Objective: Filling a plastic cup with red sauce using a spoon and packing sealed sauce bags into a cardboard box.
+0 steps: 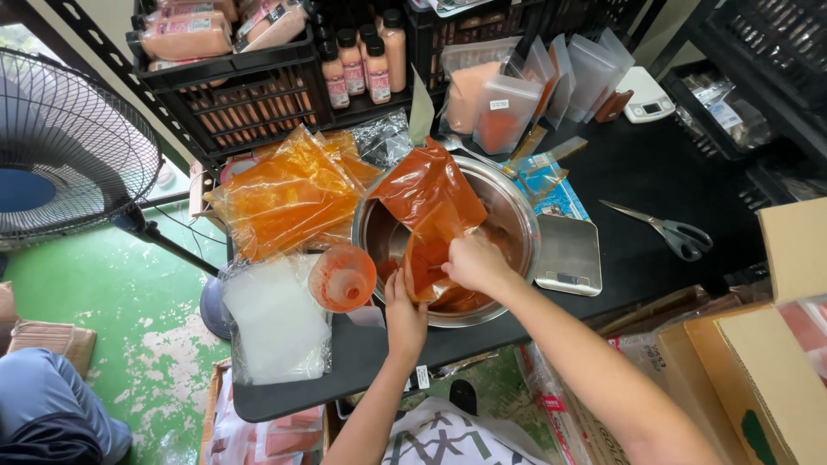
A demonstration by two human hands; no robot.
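Reaching forward from the lower right, the right hand [476, 263] pinches the orange sauce bag [428, 211] over the steel bowl [517, 215]; the left hand [403, 314] rises upright beneath, fingers closed on the bag's lower end beside the orange funnel [342, 277]

Bright even daylight from left; glare on steel bowl [517, 226] rim; wide-angle bending at edges; sharp focus.

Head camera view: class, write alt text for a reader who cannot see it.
Two bare hands, left hand and right hand, hold an orange sauce-stained plastic bag over a steel mixing bowl on a black table. An orange funnel and scissors lie nearby.
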